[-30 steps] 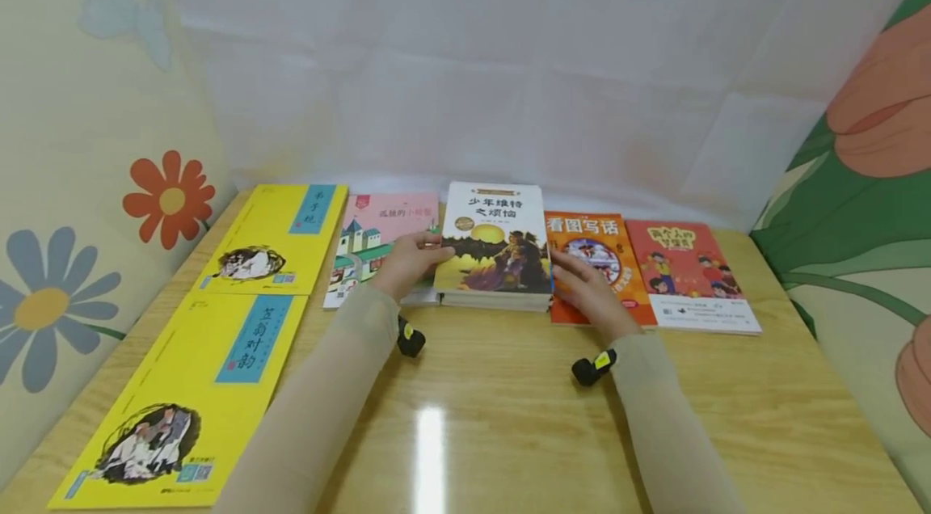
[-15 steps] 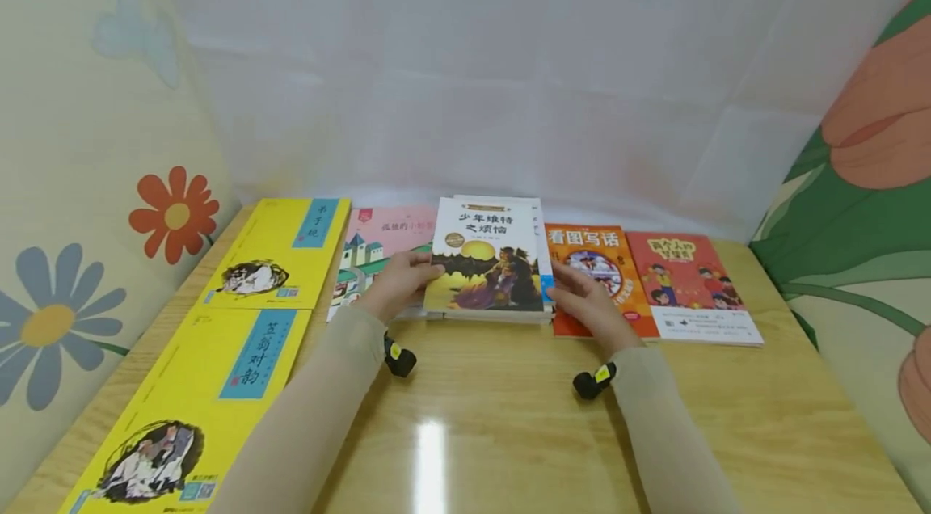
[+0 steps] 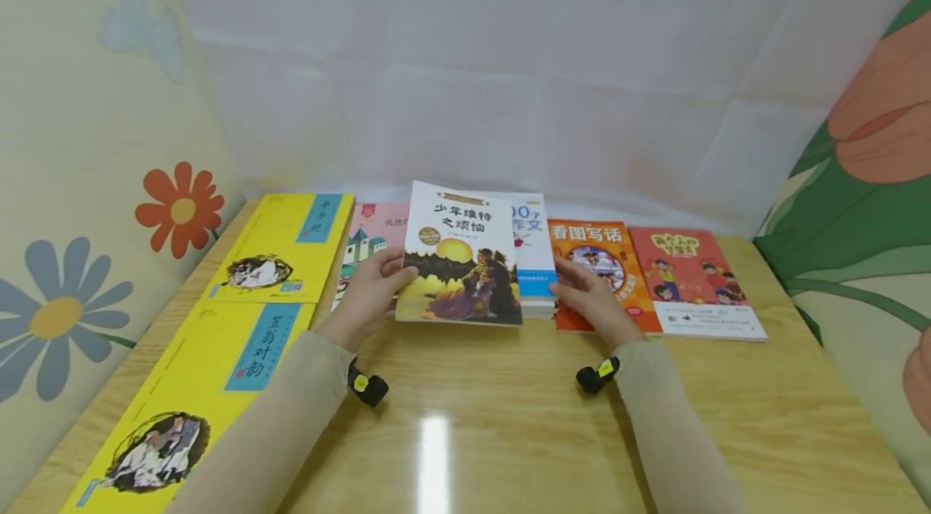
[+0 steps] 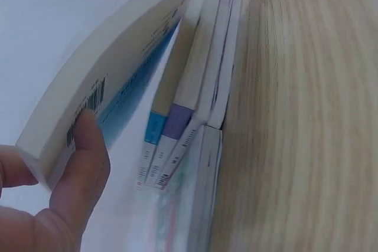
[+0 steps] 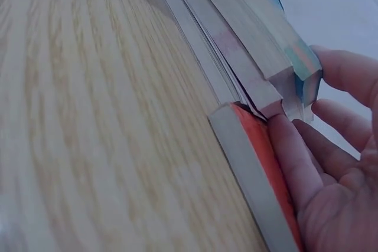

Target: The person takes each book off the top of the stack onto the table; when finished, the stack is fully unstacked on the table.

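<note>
Left hand (image 3: 369,293) grips the left edge of the sunset-cover book (image 3: 460,255): thumb on the front cover, fingers curled under the back, where the left wrist view shows a finger pressed beside the barcode. This book is lifted and tilted, its far edge raised, and it sits partly over the stack (image 3: 537,305) below, offset to the left.

Right hand (image 3: 585,296) rests with relaxed, nearly straight fingers against the right side of that stack; right wrist view shows fingertips (image 5: 322,110) touching the book edges and the heel of the hand lying on the orange book (image 3: 598,267). It grasps nothing.

Top of the stack: white-and-blue book (image 3: 532,243), uncovered on its right part. Left wrist view shows several thin spines under it, lying flat on the wooden table (image 3: 509,433).

Outward, left of the lifted book: pink book (image 3: 367,239), partly hidden behind it and the left hand. Further left, two yellow books, one at the back (image 3: 280,249), one nearer the camera (image 3: 196,401). Right of the orange book, just beside it: red book (image 3: 691,280). All lie flat in a row along the table's far side
</note>
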The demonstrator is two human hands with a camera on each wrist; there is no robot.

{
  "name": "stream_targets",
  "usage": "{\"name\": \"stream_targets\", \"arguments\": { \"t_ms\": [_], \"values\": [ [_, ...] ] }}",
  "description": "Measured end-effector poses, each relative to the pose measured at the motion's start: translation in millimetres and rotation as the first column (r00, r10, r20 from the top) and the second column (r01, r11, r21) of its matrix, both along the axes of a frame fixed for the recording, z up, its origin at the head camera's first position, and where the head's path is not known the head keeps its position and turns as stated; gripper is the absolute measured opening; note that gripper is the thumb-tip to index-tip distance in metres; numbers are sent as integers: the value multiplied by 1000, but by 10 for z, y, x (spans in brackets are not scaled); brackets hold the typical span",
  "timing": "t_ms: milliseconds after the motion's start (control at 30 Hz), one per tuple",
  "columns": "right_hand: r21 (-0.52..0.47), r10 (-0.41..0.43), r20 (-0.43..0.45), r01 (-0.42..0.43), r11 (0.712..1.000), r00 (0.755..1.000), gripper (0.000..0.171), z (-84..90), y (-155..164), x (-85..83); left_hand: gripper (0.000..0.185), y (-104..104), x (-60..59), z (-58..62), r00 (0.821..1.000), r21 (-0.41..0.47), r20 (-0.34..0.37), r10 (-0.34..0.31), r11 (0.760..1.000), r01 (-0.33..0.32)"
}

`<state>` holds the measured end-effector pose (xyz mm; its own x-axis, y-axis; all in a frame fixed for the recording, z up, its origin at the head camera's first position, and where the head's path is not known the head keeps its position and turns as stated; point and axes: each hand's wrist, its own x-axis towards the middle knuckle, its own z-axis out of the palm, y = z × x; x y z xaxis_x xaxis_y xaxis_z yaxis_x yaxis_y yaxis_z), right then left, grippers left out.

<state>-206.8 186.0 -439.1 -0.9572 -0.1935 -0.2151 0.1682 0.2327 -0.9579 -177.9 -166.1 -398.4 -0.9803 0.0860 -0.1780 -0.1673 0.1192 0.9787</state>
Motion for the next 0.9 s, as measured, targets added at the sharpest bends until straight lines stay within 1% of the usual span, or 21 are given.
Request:
{"name": "stream_targets", "arguments": {
  "t_ms": [133,200,300,433,500,567,667,700,800,867,900],
  "values": [
    [-3,2,30,-2,1000,1000,69,-15,-18,-6,66,-156,219,72,1000,19,22,14,1000,-15],
    [-12,5,15,-5,1000,1000,68,-17,-22,-12,68,-236,348,95,999,16,42,12,1000,-13],
    [-25,11,-6,-11,1000,1000,67,-9,-19,-23,69,-358,553,96,997,18,71,4,1000,-5],
    [-14,7,-1,-7,1000,1000,67,13,-21,-26,70,-525,831,50,995,14,100,-3,1000,2],
    [-4,7,10,-7,1000,1000,67,15,-24,-21,70,-608,959,20,992,27,123,-14,1000,11],
    [4,7,20,-7,1000,1000,67,13,-26,-10,71,-688,1078,-11,987,35,156,-30,999,25],
    [4,12,6,-12,1000,1000,68,14,-8,4,71,-773,1228,-82,979,67,201,-44,997,31],
    [4,13,-5,-13,1000,1000,68,19,6,-1,71,-783,1278,-110,976,83,213,-45,996,27],
    [5,22,-30,-22,1000,999,68,10,-8,7,71,-809,1462,-201,965,103,263,-19,995,-8],
    [2,22,-34,-22,1000,999,68,11,-18,6,71,-814,1556,-238,957,101,292,-6,995,-25],
    [1,22,-31,-22,1000,999,68,9,-24,6,72,-819,1596,-245,950,97,313,6,995,-38]
  ]
}}
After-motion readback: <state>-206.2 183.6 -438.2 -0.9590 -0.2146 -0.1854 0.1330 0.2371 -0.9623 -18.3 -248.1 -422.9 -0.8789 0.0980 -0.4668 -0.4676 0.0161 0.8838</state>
